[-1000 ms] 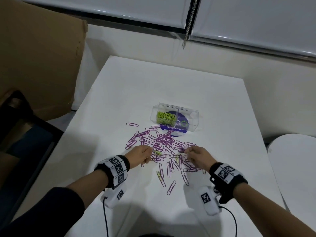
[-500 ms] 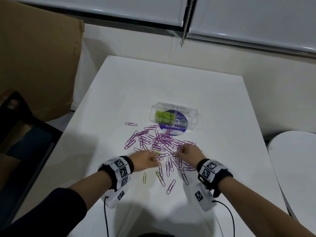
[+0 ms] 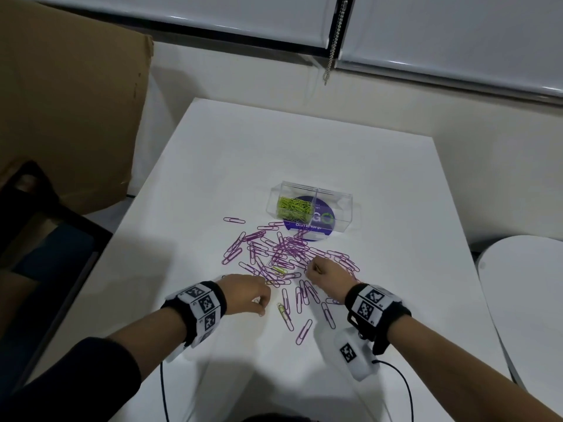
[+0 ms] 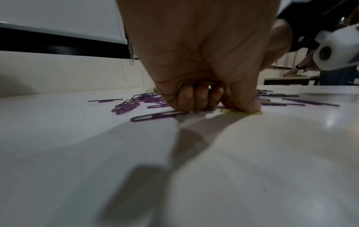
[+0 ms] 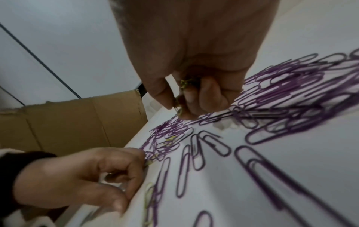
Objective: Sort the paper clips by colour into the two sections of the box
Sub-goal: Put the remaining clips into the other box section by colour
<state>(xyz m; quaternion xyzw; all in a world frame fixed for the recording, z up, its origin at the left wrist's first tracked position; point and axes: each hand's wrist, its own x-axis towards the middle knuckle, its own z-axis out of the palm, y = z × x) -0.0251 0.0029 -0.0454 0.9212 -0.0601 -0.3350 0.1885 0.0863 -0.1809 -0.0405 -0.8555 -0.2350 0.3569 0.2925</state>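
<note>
Resting on the tabletop among purple clips, green clips are held in both curled hands, left and right.

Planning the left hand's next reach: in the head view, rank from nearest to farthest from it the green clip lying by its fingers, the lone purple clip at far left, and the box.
1. Green clip, just right of the left hand.
2. Lone purple clip, farther up the table, left of the pile.
3. Box, beyond the pile, to the right.

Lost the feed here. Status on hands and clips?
Left hand, right hand each gripping green clips. Box: green in left section only. Purple clips piled on table, burying remaining greens.
</note>
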